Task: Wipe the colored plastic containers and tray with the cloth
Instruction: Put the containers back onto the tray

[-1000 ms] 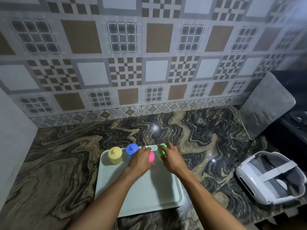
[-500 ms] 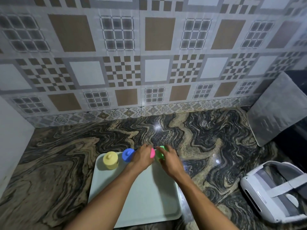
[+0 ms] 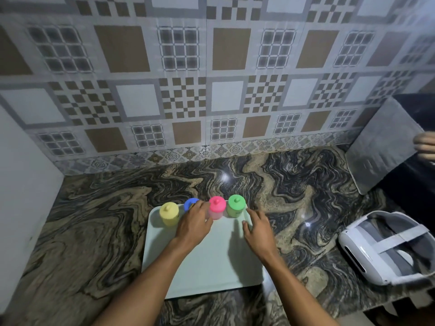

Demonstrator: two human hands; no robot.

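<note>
**Containers lined up, cloth not yet in hand**

Start at nine o'clock on the tray point(image 3: 204, 267): the yellow container point(image 3: 169, 214) stands upright at its far-left corner. Just beside it at three o'clock is the blue container point(image 3: 189, 204), mostly hidden behind your left hand point(image 3: 194, 225), whose fingers curl loosely around it; whether they actually press it, you cannot tell. Next come the pink container point(image 3: 216, 207) and the green container point(image 3: 235, 205), both upright along the far edge. Your right hand point(image 3: 258, 228) rests spread and empty over the tray's right rim.

Nothing looks wiped; neither hand carries a cloth, so all four containers and the tray seem left to do. The grey cloth point(image 3: 381, 147) leans well apart at two o'clock. Another hand point(image 3: 424, 147) is cut off at the right edge beside it.
</note>
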